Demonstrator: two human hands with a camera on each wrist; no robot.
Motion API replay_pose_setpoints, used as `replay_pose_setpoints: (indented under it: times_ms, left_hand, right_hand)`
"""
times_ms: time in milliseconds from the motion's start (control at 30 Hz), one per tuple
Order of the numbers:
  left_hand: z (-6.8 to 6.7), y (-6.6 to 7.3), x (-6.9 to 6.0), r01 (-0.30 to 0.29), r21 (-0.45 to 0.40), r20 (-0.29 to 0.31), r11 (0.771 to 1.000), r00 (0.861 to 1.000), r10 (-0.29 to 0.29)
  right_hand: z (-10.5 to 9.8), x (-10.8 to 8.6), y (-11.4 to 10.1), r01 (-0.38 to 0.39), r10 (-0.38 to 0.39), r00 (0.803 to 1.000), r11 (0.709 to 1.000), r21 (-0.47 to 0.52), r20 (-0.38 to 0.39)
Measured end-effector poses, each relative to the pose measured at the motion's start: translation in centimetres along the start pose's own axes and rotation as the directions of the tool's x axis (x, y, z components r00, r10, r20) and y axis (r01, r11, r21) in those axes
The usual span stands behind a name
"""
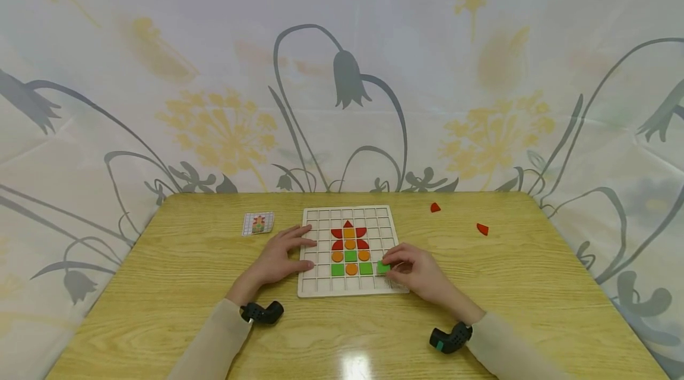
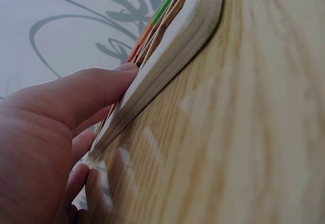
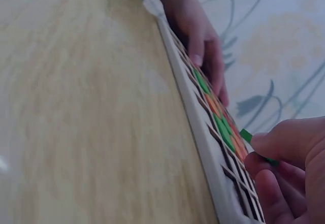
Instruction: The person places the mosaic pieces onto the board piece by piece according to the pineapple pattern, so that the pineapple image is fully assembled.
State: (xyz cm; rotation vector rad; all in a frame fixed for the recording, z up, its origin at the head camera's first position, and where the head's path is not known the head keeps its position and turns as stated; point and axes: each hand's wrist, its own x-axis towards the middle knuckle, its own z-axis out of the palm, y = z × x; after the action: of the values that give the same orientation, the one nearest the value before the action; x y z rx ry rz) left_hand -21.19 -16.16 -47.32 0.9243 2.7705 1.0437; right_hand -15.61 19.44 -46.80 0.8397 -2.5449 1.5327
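A white square grid board (image 1: 326, 294) lies on the table. My left hand (image 1: 275, 258) rests on its left edge, fingers spread and fairly straight; the left wrist view shows the thumb (image 2: 109, 84) touching the rim. Between thumb and fingertips my right hand (image 1: 419, 273) pinches a green square tile (image 1: 382, 268), held over the board's right part. The right wrist view shows this green tile (image 3: 245, 134) tilted above the grid. In the board's middle, red, orange and green tiles form a figure with a red triangle (image 1: 348, 224) on top and a green square (image 1: 338, 269) at lower left.
Left of the board lies a small card (image 1: 248, 225) printed with a coloured grid figure. Two red wedge-shaped pieces lie at the right, one near the back edge (image 1: 435, 208), another red piece (image 1: 483, 229) farther right. A patterned cloth (image 1: 342, 130) hangs behind the table.
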Motion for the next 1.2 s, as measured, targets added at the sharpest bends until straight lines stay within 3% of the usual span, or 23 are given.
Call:
replay_pose_setpoints:
  times_ms: [200,500,900,1200]
  left_hand:
    - [0.0,0.0,0.2,0.003,0.007,0.003,1.0,1.0,-0.003]
    - [-0.2,0.3,0.2,-0.008,0.003,-0.004,1.0,1.0,0.008]
    - [0.0,0.2,0.2,0.0,0.002,0.001,1.0,1.0,0.0]
    - [0.1,0.1,0.1,0.0,0.001,-0.002,1.0,1.0,0.0]
  right_hand:
    - [1.7,0.6,-0.4,0.025,-0.026,0.999,0.999,0.028,0.043]
    - [3.4,1.7,-1.5,0.044,-0.038,0.993,0.998,-0.049,0.112]
    - [3.8,2.4,-2.1,0.047,-0.007,0.972,0.985,-0.163,0.234]
    - [3.9,2.5,-2.0,0.034,0.001,0.969,0.99,-0.137,0.249]
